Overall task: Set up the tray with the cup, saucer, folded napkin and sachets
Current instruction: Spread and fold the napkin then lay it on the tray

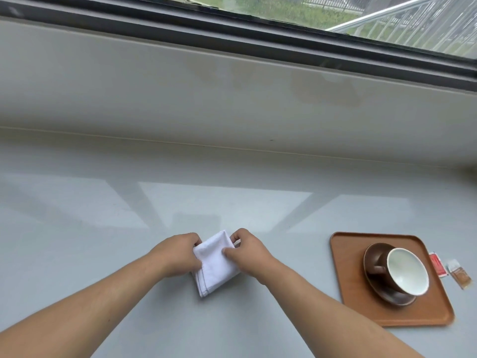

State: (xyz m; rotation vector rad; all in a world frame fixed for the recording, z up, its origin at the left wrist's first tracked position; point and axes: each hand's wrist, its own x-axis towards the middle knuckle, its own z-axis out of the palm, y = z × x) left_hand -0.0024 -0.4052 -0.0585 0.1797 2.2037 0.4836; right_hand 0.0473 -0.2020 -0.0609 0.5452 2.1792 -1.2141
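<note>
A white folded napkin (pixel 215 267) lies on the grey counter in front of me. My left hand (pixel 178 254) pinches its left edge and my right hand (pixel 247 250) pinches its top right corner. To the right sits a brown wooden tray (pixel 346 257). On it stands a dark brown saucer (pixel 387 295) carrying a brown cup (pixel 405 271) with a white inside, its handle pointing left. Just beyond the tray's right edge, on the counter, lie a red sachet (pixel 438 266) and a brown sugar sachet (pixel 460 276).
The grey counter (pixel 103 228) runs wide to the left and behind the napkin. A pale sill rises at the back under a dark window frame (pixel 232 29). The tray's front corner lies near the counter's lower right.
</note>
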